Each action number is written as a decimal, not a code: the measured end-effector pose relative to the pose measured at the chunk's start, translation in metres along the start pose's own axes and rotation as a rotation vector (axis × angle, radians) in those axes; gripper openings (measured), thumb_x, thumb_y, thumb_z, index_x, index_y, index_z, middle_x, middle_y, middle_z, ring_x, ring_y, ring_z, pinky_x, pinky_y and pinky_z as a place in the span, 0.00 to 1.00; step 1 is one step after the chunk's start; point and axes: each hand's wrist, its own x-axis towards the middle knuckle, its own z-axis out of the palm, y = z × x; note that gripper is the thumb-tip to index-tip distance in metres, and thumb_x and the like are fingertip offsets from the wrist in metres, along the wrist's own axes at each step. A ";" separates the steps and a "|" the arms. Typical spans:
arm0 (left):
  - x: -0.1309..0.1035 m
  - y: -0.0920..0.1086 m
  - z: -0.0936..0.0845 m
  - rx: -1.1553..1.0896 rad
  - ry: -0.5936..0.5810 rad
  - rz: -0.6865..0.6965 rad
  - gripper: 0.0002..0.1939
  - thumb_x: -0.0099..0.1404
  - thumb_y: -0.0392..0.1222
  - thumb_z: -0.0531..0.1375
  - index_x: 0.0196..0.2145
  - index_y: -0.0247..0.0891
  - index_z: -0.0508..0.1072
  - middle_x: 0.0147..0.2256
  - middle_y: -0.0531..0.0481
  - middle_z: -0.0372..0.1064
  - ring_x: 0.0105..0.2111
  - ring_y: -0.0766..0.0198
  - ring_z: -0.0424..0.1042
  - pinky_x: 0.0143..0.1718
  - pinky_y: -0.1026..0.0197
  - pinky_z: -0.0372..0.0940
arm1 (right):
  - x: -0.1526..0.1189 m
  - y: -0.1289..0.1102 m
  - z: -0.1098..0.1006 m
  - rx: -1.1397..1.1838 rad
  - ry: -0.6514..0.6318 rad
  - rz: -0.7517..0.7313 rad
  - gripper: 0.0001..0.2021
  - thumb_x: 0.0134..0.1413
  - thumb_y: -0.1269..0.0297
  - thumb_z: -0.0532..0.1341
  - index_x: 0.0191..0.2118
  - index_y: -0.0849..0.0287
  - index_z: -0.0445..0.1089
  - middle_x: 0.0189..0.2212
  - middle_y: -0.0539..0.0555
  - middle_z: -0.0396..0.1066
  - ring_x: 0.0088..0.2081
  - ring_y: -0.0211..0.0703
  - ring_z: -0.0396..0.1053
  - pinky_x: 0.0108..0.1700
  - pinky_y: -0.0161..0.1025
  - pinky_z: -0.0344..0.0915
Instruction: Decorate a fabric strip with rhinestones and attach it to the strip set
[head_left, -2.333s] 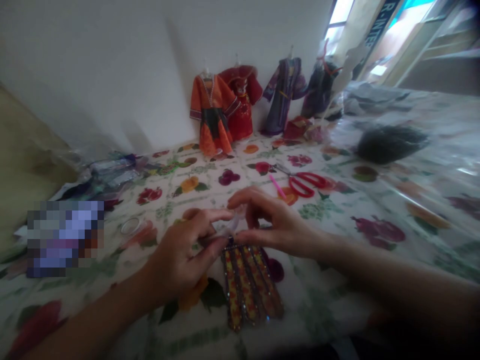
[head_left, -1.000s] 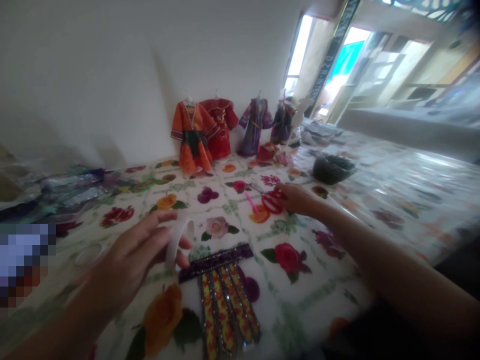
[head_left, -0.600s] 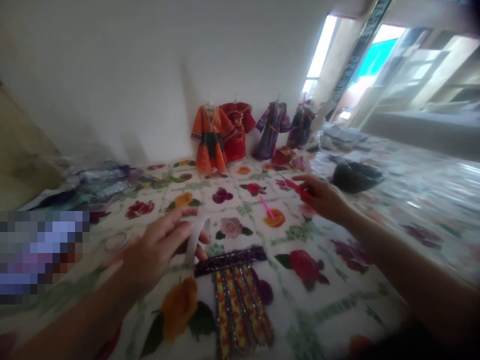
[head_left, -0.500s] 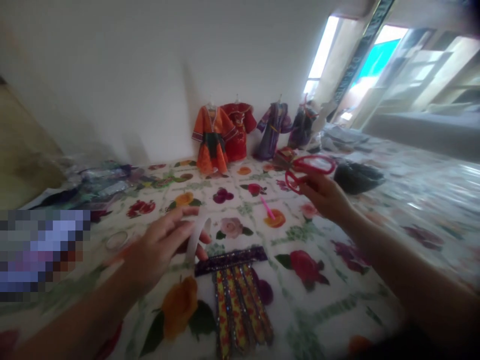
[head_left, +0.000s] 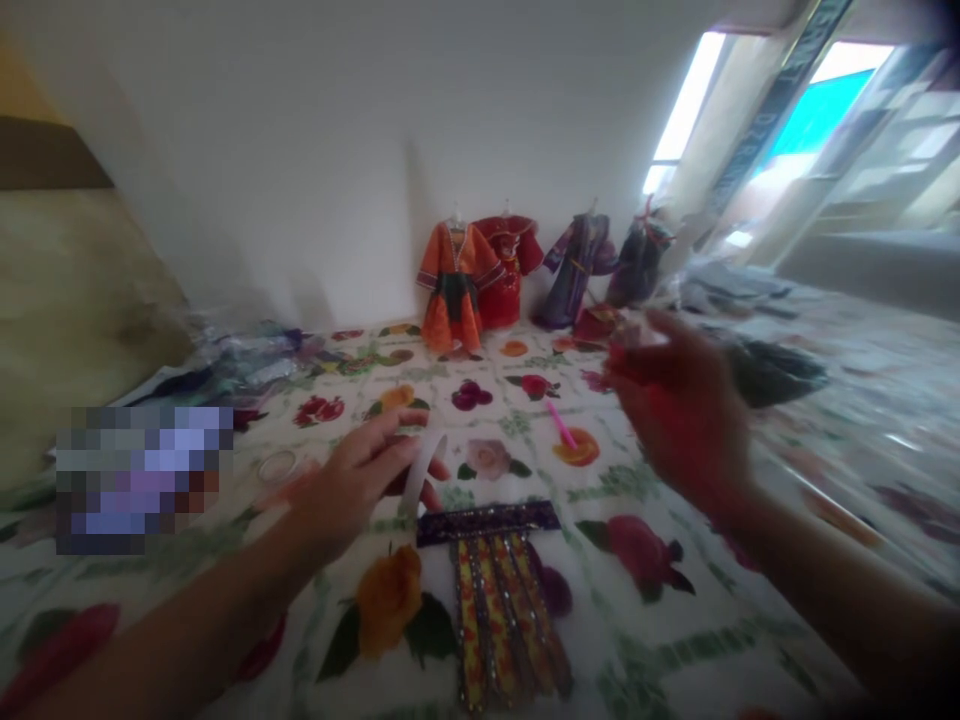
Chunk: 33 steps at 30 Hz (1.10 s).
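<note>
My left hand (head_left: pixel 375 465) holds a curved white strip (head_left: pixel 425 472), its fingers bent around it above the cloth. Just right of those fingers lies a flat piece of trim, a dark sequined band (head_left: pixel 487 522) with several yellow-and-red patterned strips (head_left: pixel 506 620) hanging toward me. My right hand (head_left: pixel 679 410) is raised on the right and smeared by motion. Red streaks at its fingers and across the hand match the red-handled scissors (head_left: pixel 622 352), whose shape is mostly lost in blur. A pink stick (head_left: pixel 560 424) rests on the cloth between my hands.
Small doll-size dresses, orange (head_left: pixel 456 285), red (head_left: pixel 511 275) and purple (head_left: pixel 576 270), stand along the wall. Plastic-wrapped items (head_left: pixel 240 355) are piled at left, near a clear ring (head_left: pixel 277 465). A dark bundle (head_left: pixel 776 370) lies beyond my right hand on the fruit-and-flower tablecloth (head_left: pixel 540 480).
My right hand has turned and come nearer with the scissors, now blurred. My left hand keeps the white strip. The whole scene has shifted right as the camera turned left.
</note>
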 end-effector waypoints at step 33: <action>0.003 0.007 -0.009 0.068 0.071 0.093 0.14 0.69 0.43 0.58 0.52 0.41 0.65 0.32 0.50 0.77 0.26 0.60 0.77 0.31 0.58 0.72 | -0.016 -0.009 0.047 0.124 -0.675 0.190 0.25 0.51 0.56 0.70 0.54 0.51 0.70 0.31 0.49 0.71 0.30 0.40 0.68 0.30 0.36 0.68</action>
